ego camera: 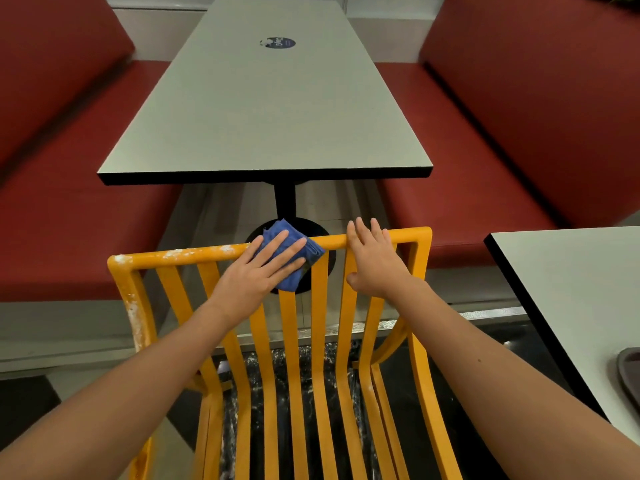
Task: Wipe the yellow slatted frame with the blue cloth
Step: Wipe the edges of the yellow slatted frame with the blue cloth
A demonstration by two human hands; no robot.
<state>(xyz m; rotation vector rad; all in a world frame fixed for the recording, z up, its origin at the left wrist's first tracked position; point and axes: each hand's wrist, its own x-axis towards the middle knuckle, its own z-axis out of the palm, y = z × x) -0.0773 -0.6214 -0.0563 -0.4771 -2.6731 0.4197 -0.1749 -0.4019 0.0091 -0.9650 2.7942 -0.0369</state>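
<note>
Left hand (258, 271) of mine lay flat, fingers straight, pressing the folded blue cloth (294, 258) against the top rail of the yellow slatted frame (320, 327). My right hand (375, 263) rested on that rail just beside the cloth, fingers extended over its far edge and thumb below. White powdery smears marked the rail's left stretch and left post. Beyond stood a long grey table (266, 112) with a black edge and one round dark sticker (277, 42), flanked by two red padded benches (65, 202). A second grey table (571, 289) sat at my right. Dark speckled floor (304, 368) showed between the painted metal slats.
</note>
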